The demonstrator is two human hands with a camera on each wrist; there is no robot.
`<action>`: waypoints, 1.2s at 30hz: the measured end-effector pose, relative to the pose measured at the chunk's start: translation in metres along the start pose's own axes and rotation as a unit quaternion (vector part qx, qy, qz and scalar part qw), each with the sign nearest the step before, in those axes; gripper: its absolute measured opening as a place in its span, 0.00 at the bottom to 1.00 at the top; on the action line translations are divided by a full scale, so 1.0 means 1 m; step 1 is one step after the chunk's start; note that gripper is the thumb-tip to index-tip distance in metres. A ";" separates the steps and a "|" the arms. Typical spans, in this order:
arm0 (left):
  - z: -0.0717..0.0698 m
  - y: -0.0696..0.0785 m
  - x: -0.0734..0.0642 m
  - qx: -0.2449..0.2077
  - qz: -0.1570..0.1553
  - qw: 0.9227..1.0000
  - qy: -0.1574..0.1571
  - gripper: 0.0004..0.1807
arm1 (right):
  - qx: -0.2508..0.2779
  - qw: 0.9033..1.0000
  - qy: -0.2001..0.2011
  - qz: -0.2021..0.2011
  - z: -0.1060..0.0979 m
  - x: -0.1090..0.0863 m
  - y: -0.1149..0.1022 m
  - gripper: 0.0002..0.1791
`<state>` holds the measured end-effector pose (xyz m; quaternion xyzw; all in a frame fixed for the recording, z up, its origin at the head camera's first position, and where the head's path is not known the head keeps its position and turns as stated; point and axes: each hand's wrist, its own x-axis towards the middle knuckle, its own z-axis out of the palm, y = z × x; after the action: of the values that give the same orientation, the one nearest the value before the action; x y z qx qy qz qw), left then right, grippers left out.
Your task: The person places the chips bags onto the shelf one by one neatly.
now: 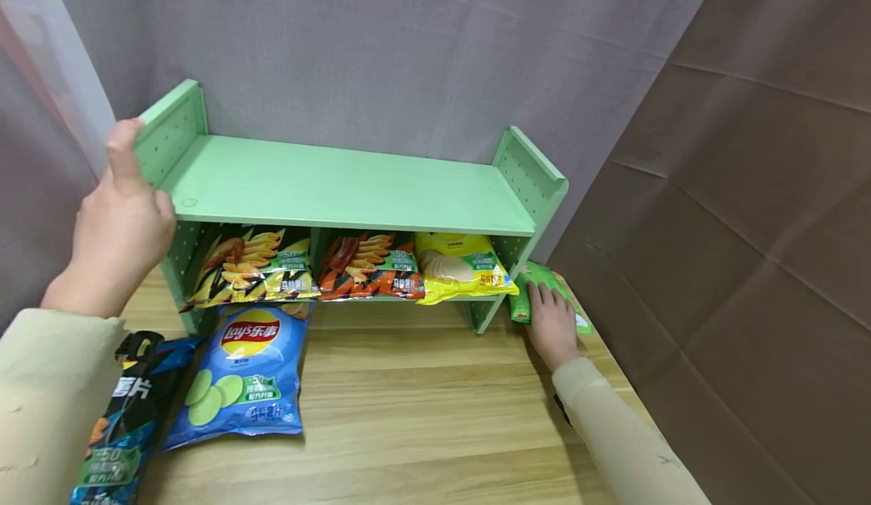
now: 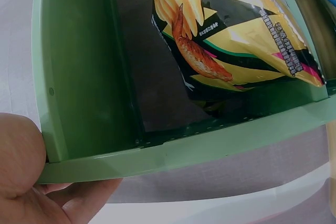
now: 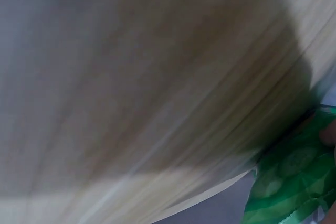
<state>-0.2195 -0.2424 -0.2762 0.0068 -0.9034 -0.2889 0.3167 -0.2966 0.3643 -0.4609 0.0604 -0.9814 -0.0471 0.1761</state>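
My left hand point(image 1: 125, 221) grips the upper left side panel of a light green two-tier shelf point(image 1: 347, 187); in the left wrist view its thumb and fingers lie on either side of the panel's edge. To the right of the shelf, my right hand point(image 1: 553, 323) rests on a green chip bag point(image 1: 578, 316) with its fingers stretched across it. Part of that bag point(image 3: 291, 177) shows in the right wrist view. Under the top board, the shelf holds a black-and-gold chip bag point(image 1: 255, 263), a red-and-black chip bag point(image 1: 370, 267) and a yellow chip bag point(image 1: 459, 267).
A blue Lay's bag point(image 1: 248, 373) lies before the shelf's left end, and a black-and-blue chip bag point(image 1: 129, 422) lies beside it, partly behind my left sleeve. The wooden table point(image 1: 408, 407) ends at the right near a brown curtain point(image 1: 762, 225). A grey curtain point(image 1: 408, 51) hangs behind.
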 end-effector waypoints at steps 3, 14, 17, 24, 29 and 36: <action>0.000 -0.001 0.000 0.000 0.001 1.000 0.001 0.40 | -0.001 1.000 0.004 -0.004 -0.002 -0.004 0.000 0.47; -0.001 -0.001 -0.001 0.000 -0.006 1.000 -0.004 0.39 | 0.007 0.998 0.035 -0.044 -0.016 -0.040 0.001 0.48; -0.001 -0.001 -0.001 -0.001 -0.005 1.000 -0.002 0.38 | -0.001 0.997 0.043 -0.067 -0.023 -0.056 -0.002 0.49; -0.002 -0.002 0.000 0.004 -0.001 1.000 0.004 0.38 | -0.002 0.994 0.049 -0.100 -0.036 -0.088 -0.012 0.49; -0.003 -0.002 0.000 0.001 -0.007 1.000 -0.003 0.39 | 0.010 0.994 0.051 -0.096 -0.039 -0.100 -0.015 0.50; -0.002 -0.002 0.000 0.001 -0.014 1.000 -0.009 0.39 | 0.041 0.994 0.084 -0.062 -0.039 -0.105 -0.008 0.51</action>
<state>-0.2189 -0.2454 -0.2762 0.0167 -0.9065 -0.2924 0.3041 -0.1845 0.3678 -0.4608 0.1320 -0.9586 -0.0124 0.2521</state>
